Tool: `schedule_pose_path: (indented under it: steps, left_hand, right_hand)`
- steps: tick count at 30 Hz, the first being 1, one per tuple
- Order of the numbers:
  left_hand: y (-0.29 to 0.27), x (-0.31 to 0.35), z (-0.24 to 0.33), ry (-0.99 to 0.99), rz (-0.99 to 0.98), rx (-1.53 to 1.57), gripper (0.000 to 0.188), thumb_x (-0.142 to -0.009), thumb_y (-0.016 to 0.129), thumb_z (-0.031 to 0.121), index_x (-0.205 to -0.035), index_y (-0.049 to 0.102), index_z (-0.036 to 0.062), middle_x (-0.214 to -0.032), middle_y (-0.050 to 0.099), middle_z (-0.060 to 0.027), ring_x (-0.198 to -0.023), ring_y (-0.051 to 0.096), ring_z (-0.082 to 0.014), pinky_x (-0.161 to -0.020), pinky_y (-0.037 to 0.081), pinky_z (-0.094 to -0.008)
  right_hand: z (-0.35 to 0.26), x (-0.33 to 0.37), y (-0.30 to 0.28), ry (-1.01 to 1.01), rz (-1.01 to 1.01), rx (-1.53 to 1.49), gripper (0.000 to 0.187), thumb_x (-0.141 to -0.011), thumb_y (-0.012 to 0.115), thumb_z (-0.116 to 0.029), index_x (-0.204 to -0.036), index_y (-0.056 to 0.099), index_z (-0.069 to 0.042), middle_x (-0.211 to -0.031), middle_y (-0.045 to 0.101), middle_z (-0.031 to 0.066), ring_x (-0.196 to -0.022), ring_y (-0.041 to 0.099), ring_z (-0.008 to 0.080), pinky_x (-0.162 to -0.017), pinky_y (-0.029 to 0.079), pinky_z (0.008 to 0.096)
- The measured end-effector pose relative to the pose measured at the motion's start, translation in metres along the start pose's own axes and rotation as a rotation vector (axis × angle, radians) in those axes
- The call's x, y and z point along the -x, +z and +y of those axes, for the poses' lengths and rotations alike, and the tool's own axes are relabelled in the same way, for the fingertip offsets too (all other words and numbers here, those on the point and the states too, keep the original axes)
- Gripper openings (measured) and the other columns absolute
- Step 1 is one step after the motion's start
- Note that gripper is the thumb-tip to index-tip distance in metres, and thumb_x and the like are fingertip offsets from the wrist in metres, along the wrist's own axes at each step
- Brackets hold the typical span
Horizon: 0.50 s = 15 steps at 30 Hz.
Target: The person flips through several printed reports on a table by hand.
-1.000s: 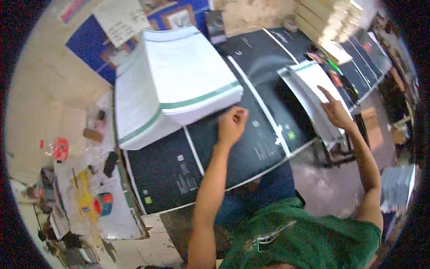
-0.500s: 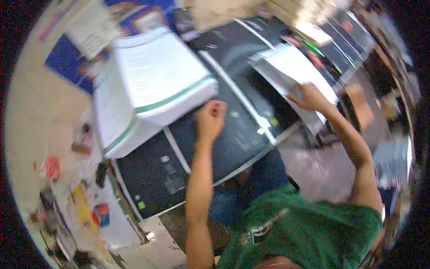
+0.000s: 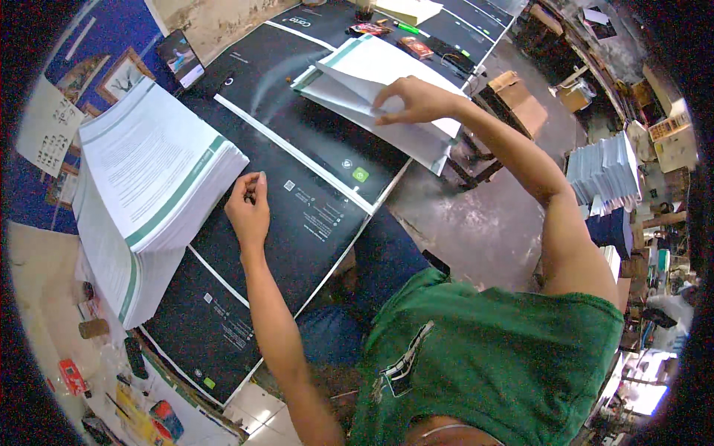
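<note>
My left hand is beside the near right corner of a thick stack of printed sheets with green bands. Its fingers are loosely curled and a little apart, with nothing visible between them. Over a smaller pile of white sheets my right hand is curved, thumb and fingers apart. A sheet with a greyish face bends down along the pile's near side, under that hand; any contact of the fingertips with it is hard to make out. Both piles rest on a black-covered table with white strips.
A phone leans behind the thick stack. Past the smaller pile are a green marker and a small red packet. A cardboard box is right of the table; further right stands another paper stack. A tape dispenser-like red-blue object lies lower left.
The view has swung, so the table and both piles appear further left. My right hand has gone from near the pile's close edge to over it, fingers more spread. My left hand stays near the thick stack.
</note>
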<state>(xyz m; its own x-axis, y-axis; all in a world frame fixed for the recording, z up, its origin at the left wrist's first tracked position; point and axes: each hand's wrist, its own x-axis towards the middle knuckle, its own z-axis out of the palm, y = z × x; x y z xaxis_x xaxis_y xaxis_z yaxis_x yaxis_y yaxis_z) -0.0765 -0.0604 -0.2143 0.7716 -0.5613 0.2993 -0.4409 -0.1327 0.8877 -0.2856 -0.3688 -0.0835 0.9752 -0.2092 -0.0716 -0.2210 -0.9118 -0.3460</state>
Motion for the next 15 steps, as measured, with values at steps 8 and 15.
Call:
schedule_pose_path:
  steps: [8,15]
  left_hand:
    - [-0.01,0.005,0.01,-0.04,0.018,-0.066,0.022,-0.091,0.066,0.025,-0.096,0.07,0.0045,-0.081,0.071,-0.0126,-0.073,0.069,-0.0216,-0.069,0.053,-0.0325]
    - [-0.026,0.009,0.005,-0.043,-0.008,-0.053,0.022,-0.091,0.068,0.026,-0.094,0.069,0.004,-0.073,0.069,-0.0097,-0.064,0.064,-0.0155,-0.058,0.049,-0.0303]
  right_hand:
    - [-0.014,0.005,0.01,0.073,0.098,0.071,0.037,-0.086,0.063,-0.029,-0.107,0.069,0.001,-0.1,0.069,0.0256,-0.092,0.068,0.0396,-0.089,0.052,0.044]
    - [-0.026,0.007,0.023,0.168,0.097,0.059,0.035,-0.081,0.069,-0.02,-0.111,0.067,-0.002,-0.11,0.065,0.0193,-0.105,0.058,0.037,-0.095,0.044,0.0441]
